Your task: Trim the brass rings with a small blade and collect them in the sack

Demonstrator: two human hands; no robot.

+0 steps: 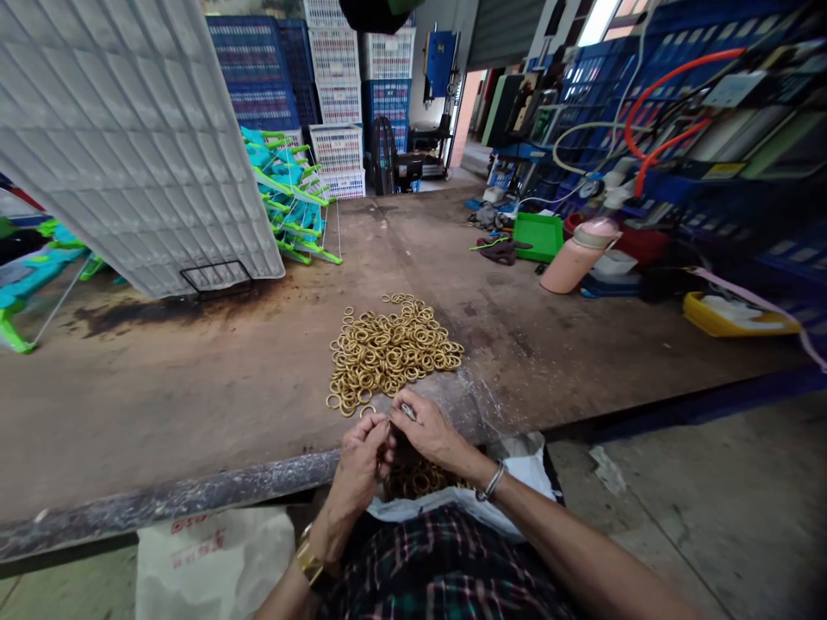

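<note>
A heap of brass-coloured rings (pixel 391 349) lies on the brown worktable (pixel 258 370), close to its front edge. Just in front of the heap my left hand (pixel 365 452) has thumb and fingers pinched together. A single ring (pixel 368 410) shows right by its fingertips; whether they grip it is unclear. My right hand (pixel 432 430), also closed, meets the left at the fingertips, with a small silvery spot showing among its fingers. What either hand holds is too small to make out. Below them, more rings (pixel 423 478) fill an open white bag (pixel 533 469) at my lap.
A ribbed grey panel (pixel 148 146) leans at the left beside turquoise and green frames (pixel 290 194). To the right stand a pink bottle (pixel 575 258), a green tray (pixel 539 237) and a yellow tray (pixel 717 319). Stacked crates (pixel 332 103) rise behind the table.
</note>
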